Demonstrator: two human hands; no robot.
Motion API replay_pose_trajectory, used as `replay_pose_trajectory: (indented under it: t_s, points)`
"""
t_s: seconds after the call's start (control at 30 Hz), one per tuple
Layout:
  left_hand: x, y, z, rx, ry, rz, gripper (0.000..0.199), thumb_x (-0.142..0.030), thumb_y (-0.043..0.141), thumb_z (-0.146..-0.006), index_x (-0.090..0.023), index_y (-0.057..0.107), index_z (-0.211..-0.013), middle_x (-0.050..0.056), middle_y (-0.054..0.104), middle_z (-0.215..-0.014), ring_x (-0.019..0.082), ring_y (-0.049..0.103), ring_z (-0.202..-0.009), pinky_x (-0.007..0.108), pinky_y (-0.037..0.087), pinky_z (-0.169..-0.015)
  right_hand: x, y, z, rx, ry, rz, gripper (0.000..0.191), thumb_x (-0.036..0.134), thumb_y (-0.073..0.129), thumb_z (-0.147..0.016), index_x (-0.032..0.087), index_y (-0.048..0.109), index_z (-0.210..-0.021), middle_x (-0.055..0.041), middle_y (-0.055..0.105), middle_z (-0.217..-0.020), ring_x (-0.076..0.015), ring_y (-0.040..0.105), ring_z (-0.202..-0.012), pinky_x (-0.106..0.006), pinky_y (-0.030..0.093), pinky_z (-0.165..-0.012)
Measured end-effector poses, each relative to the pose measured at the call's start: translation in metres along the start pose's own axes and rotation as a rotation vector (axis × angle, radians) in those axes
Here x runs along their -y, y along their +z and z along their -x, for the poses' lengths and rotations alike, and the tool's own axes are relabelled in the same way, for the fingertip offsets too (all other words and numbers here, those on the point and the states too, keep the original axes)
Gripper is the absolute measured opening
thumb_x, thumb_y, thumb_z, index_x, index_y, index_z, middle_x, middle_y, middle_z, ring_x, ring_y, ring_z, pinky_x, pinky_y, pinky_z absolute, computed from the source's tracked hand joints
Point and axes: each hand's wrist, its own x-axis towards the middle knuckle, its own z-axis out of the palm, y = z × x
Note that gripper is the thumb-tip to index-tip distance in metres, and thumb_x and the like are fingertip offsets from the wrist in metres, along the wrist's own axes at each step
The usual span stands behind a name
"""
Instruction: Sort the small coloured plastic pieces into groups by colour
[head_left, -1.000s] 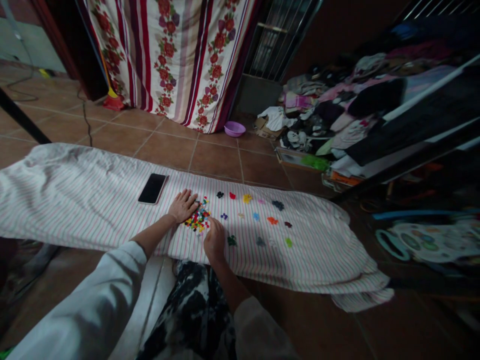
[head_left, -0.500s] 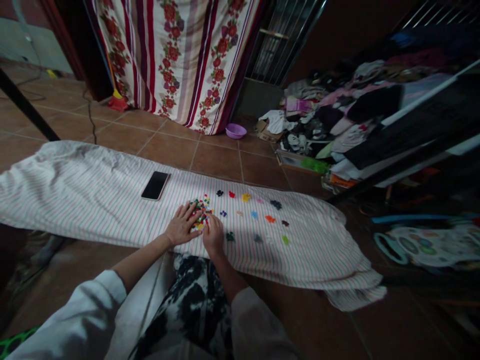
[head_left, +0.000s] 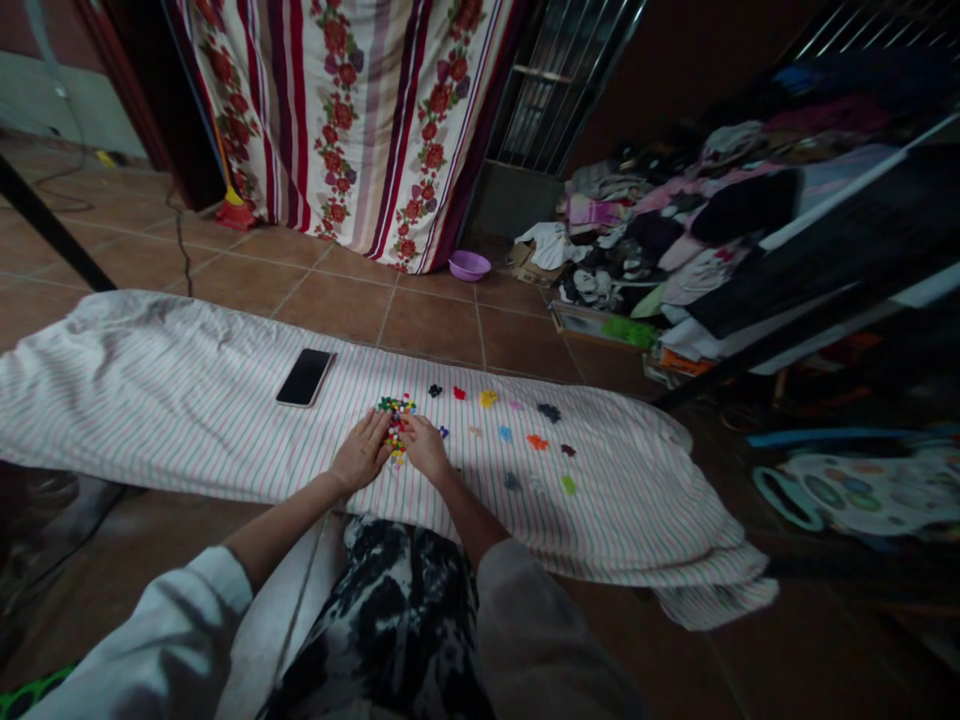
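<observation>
1. Sorting small pieces by colour appears to be the work in hand; judging by the layout, it is well started but unfinished.

2. Done: single-colour groups lie apart on the striped cloth [head_left: 210,400] over the worktop, to the right of the mixed heap [head_left: 396,438]. The far row runs black group [head_left: 435,391], red group [head_left: 459,393], yellow group [head_left: 488,398], pink group [head_left: 515,405] and dark grey group [head_left: 549,412].

3. The middle row shows a purple group [head_left: 444,432] just beside the right hand [head_left: 426,445], then beige group [head_left: 475,431], light blue group [head_left: 505,433], orange group [head_left: 537,442] and dark brown group [head_left: 568,450]. Nearer the person lie a grey group [head_left: 512,481] and a lime group [head_left: 568,485].

4. Left: the heap, between and partly under the hands, holds many colours, including green, red, yellow and white. How many pieces remain cannot be told.

5. The left hand [head_left: 362,452] lies flat over the heap's left side, its fingers extended and grasping nothing visible.

6. The right hand's fingers bend into the heap's right side; whether they pinch a piece cannot be told.
</observation>
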Motion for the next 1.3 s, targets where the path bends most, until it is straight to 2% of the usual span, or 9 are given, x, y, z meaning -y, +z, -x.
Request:
replay_pose_trajectory:
  t_s: [0.1, 0.27, 0.43, 0.57, 0.73, 0.87, 1.0, 1.13, 1.3]
  points:
    - [0.000, -0.004, -0.013, -0.018, 0.037, 0.073, 0.055, -0.034, 0.029, -0.098, -0.013, 0.031, -0.148, 0.014, 0.046, -0.147, 0.025, 0.030, -0.145, 0.052, 0.034, -0.115, -0.003, -0.012, -0.017, 0.021, -0.037, -0.040, 0.037, 0.005, 0.049, -0.079, 0.019, 0.069, -0.107, -0.0061, 0.068, -0.107, -0.0153, 0.066, -0.092, -0.029, 0.053, -0.088]
    - [0.013, 0.000, -0.019, -0.018, -0.042, 0.056, 0.052, -0.038, 0.031, -0.097, -0.019, 0.038, -0.144, 0.013, 0.051, -0.142, 0.027, 0.037, -0.140, 0.056, 0.035, -0.114, -0.015, -0.026, -0.039, -0.040, 0.015, 0.120, 0.031, 0.005, 0.048, -0.083, 0.021, 0.072, -0.094, -0.0060, 0.070, -0.098, -0.0182, 0.064, -0.094, -0.031, 0.049, -0.090]
    - [0.019, 0.015, -0.023, -0.018, -0.133, -0.004, 0.061, -0.044, 0.030, -0.096, -0.006, 0.037, -0.143, 0.024, 0.046, -0.144, 0.034, 0.034, -0.141, 0.057, 0.034, -0.111, -0.019, -0.011, -0.046, 0.028, 0.140, 0.250, 0.035, 0.001, 0.057, -0.076, 0.019, 0.070, -0.103, -0.0093, 0.071, -0.096, -0.0213, 0.065, -0.094, -0.032, 0.048, -0.088]
    - [0.017, 0.017, -0.031, 0.019, -0.117, 0.005, 0.058, -0.042, 0.029, -0.096, -0.011, 0.038, -0.144, 0.020, 0.045, -0.146, 0.034, 0.031, -0.143, 0.057, 0.033, -0.111, -0.014, 0.002, -0.047, 0.059, 0.080, 0.227, 0.039, 0.002, 0.055, -0.074, 0.019, 0.068, -0.107, -0.0097, 0.070, -0.102, -0.0214, 0.065, -0.098, -0.032, 0.049, -0.088]
    - [0.008, 0.007, -0.027, 0.047, -0.096, 0.018, 0.055, -0.041, 0.030, -0.097, -0.016, 0.040, -0.145, 0.018, 0.040, -0.151, 0.033, 0.030, -0.144, 0.055, 0.033, -0.111, -0.005, 0.001, -0.029, 0.072, -0.045, 0.144, 0.043, 0.003, 0.051, -0.075, 0.020, 0.066, -0.111, -0.0077, 0.070, -0.111, -0.0206, 0.063, -0.105, -0.034, 0.049, -0.096]
    - [-0.008, -0.002, -0.005, -0.013, -0.077, -0.024, 0.054, -0.046, 0.038, -0.095, -0.023, 0.042, -0.144, 0.015, 0.028, -0.157, 0.035, 0.019, -0.147, 0.056, 0.032, -0.111, -0.001, 0.000, 0.008, 0.002, -0.089, 0.111, 0.048, 0.005, 0.047, -0.078, 0.017, 0.062, -0.122, -0.0112, 0.064, -0.125, -0.0213, 0.057, -0.118, -0.040, 0.044, -0.105]
    - [-0.025, -0.007, 0.015, 0.037, 0.002, -0.085, 0.066, -0.056, 0.042, -0.091, -0.023, 0.036, -0.148, 0.016, 0.028, -0.157, 0.034, 0.020, -0.147, 0.054, 0.029, -0.113, 0.002, 0.003, 0.037, -0.082, -0.065, 0.084, 0.052, 0.005, 0.042, -0.079, 0.015, 0.061, -0.126, -0.0126, 0.063, -0.128, -0.0216, 0.054, -0.123, -0.041, 0.043, -0.107]
    - [-0.032, -0.007, 0.012, 0.082, 0.032, -0.130, 0.068, -0.055, 0.044, -0.091, -0.021, 0.035, -0.148, 0.018, 0.031, -0.156, 0.035, 0.022, -0.146, 0.054, 0.027, -0.114, 0.007, 0.001, 0.038, -0.093, -0.055, 0.021, 0.058, 0.003, 0.038, -0.077, 0.016, 0.058, -0.130, -0.0104, 0.062, -0.129, -0.0187, 0.056, -0.121, -0.038, 0.045, -0.107]
    - [-0.031, -0.002, -0.002, 0.015, -0.095, -0.151, 0.056, -0.041, 0.038, -0.095, -0.019, 0.038, -0.147, 0.016, 0.034, -0.155, 0.032, 0.023, -0.146, 0.054, 0.028, -0.115, 0.004, -0.007, 0.031, -0.146, -0.057, -0.018, 0.060, 0.000, 0.036, -0.074, 0.020, 0.061, -0.125, -0.0070, 0.063, -0.127, -0.0170, 0.056, -0.121, -0.036, 0.046, -0.107]
